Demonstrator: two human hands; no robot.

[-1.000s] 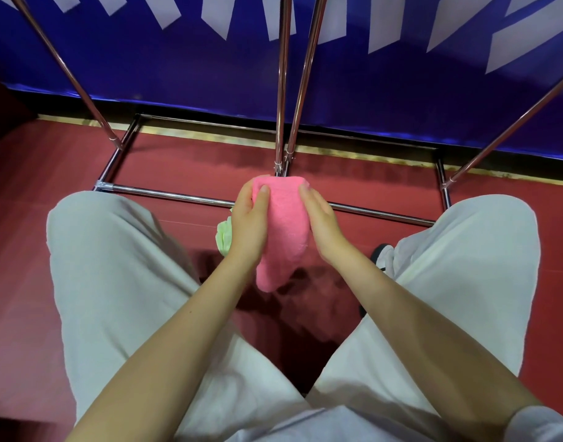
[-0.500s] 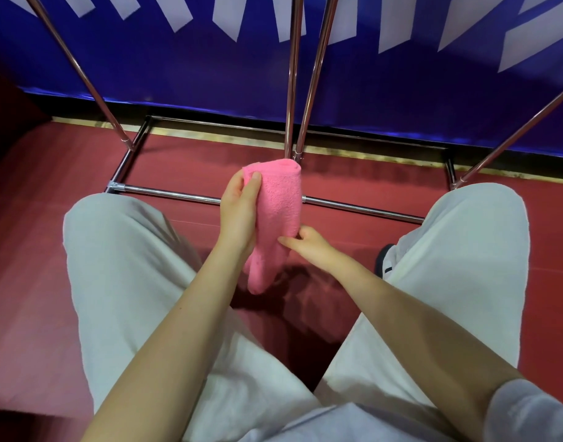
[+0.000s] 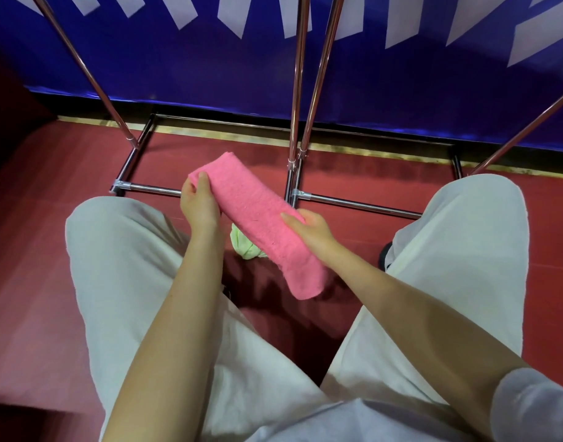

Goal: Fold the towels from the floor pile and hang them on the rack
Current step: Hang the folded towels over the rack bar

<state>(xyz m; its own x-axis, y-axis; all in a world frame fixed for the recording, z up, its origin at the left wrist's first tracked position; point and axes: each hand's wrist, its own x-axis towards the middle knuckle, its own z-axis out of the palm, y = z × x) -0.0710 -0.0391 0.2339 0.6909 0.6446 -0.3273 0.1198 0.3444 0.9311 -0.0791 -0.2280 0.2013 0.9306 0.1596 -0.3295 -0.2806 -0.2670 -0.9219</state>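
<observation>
A pink towel (image 3: 257,218), folded into a long narrow strip, stretches diagonally from upper left to lower right in front of me. My left hand (image 3: 198,202) grips its upper end, thumb on top. My right hand (image 3: 312,229) holds its right edge near the middle, and the lower end hangs free. A light green towel (image 3: 245,247) lies on the floor beneath, mostly hidden by the pink one. The chrome rack (image 3: 294,100) stands just beyond, its base bars on the floor and its poles rising out of view.
My knees in pale trousers (image 3: 120,269) flank the hands on both sides. Red floor (image 3: 34,193) lies all around. A blue banner wall (image 3: 210,71) stands directly behind the rack. A dark shoe (image 3: 387,252) shows by the right knee.
The pink towel hung vertically from my left hand. Now it is stretched out diagonally, with my right hand moved onto its right edge. The green towel has come into view.
</observation>
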